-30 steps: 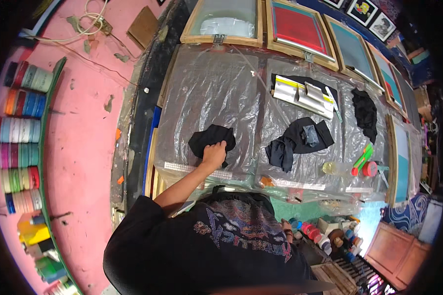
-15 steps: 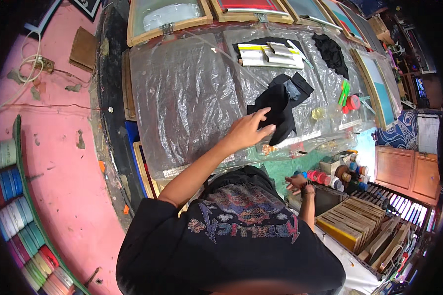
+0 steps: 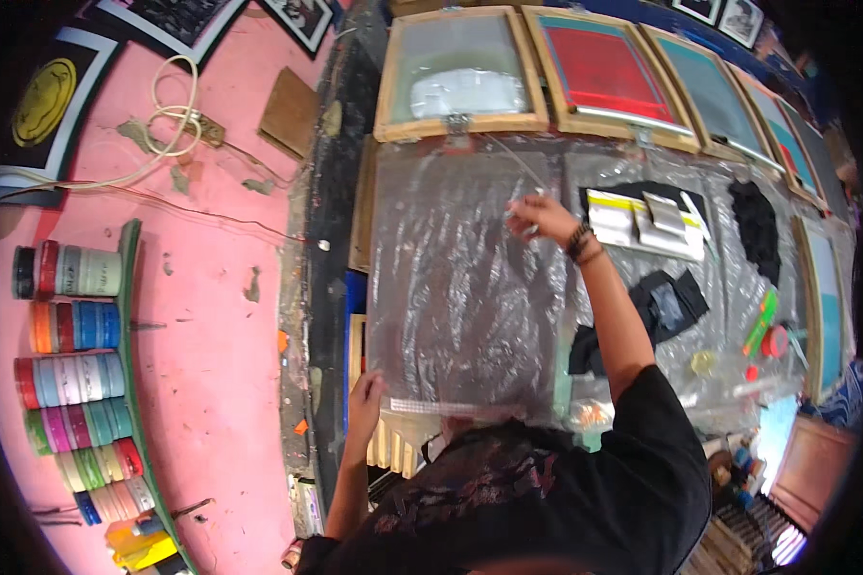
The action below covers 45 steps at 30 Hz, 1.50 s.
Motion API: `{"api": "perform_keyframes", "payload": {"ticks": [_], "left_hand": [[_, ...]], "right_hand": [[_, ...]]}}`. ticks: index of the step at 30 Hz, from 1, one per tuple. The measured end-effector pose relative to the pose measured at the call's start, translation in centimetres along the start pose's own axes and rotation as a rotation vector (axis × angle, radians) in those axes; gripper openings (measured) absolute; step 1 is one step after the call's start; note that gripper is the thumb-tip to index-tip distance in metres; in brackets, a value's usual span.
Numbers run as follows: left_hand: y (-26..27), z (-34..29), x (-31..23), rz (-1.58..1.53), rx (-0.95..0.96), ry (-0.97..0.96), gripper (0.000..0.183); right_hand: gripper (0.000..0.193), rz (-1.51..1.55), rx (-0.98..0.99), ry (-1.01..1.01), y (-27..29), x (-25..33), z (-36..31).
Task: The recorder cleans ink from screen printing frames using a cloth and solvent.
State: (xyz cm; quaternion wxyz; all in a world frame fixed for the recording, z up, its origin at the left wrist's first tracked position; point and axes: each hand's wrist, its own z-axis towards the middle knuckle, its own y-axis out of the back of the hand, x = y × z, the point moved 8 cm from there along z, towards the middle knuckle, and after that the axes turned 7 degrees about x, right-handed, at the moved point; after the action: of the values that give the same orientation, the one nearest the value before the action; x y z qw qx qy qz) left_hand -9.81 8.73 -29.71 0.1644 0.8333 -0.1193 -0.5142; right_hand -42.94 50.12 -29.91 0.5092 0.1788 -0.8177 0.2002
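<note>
A clear, wrinkled plastic sheet [image 3: 460, 297] covers the left part of the worktable. My right hand [image 3: 544, 218], with bracelets at the wrist, reaches over its far right part, fingers loosely bent and apart. Nothing shows in that hand. My left hand [image 3: 364, 401] is at the sheet's near left corner, fingers pointing up and thumb apart; whether it touches the edge is unclear. Right of my right forearm lie a black cloth piece [image 3: 666, 305] with a shiny grey patch and a white, yellow-striped packet [image 3: 633, 223] on black cloth.
Wooden-framed screens, one red [image 3: 604, 72] and one pale [image 3: 465, 81], line the far edge. Crumpled black cloth [image 3: 756, 230], a green tool [image 3: 761, 321] and a red round container [image 3: 775, 340] lie to the right. Colored jars [image 3: 72, 379] stand by the pink floor at left.
My view has turned left. My left hand left the black cloth for the sheet's near left corner. My right hand came up from the lower right to over the sheet.
</note>
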Motion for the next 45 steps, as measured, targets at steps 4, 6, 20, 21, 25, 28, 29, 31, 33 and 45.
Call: {"api": "perform_keyframes", "payload": {"ticks": [4,6,20,21,25,28,29,31,33,45], "left_hand": [[2.1,-5.1,1.7,-0.023,-0.233,0.117,0.027],[1.0,-7.0,4.5,-0.087,-0.270,0.213,0.032],[-4.8,-5.4,1.2,-0.087,-0.085,0.182,0.035],[-4.2,-4.4,0.9,-0.092,-0.091,0.154,0.034],[-1.0,3.4,-4.1,0.278,-0.033,-0.046,0.030],[2.1,9.4,-11.1,0.363,-0.113,-0.143,0.032],[3.9,9.7,-15.2,0.375,-0.233,-0.276,0.027],[5.7,15.0,-17.7,0.356,-0.220,-0.228,0.028],[7.3,20.9,-18.6,0.184,-0.185,-0.212,0.044],[7.2,32.0,-27.0,0.089,-0.060,0.109,0.090]], "right_hand": [[0.053,0.239,-0.218,0.006,3.5,2.7,14.1],[0.056,0.314,-0.244,-0.006,6.0,2.2,20.4],[0.051,0.353,-0.358,0.031,4.6,1.5,31.0],[0.051,0.355,-0.360,0.040,4.3,2.1,30.7],[0.050,0.356,-0.367,0.150,6.3,5.5,28.4],[0.042,0.392,-0.297,0.307,1.7,11.5,25.0],[0.042,0.387,-0.277,0.337,-0.9,15.2,23.2],[0.045,0.397,-0.296,0.398,-2.3,17.1,20.0],[0.044,0.384,-0.298,0.369,-3.4,16.9,16.9],[0.049,0.306,-0.114,0.349,-8.5,12.7,6.1]]}}
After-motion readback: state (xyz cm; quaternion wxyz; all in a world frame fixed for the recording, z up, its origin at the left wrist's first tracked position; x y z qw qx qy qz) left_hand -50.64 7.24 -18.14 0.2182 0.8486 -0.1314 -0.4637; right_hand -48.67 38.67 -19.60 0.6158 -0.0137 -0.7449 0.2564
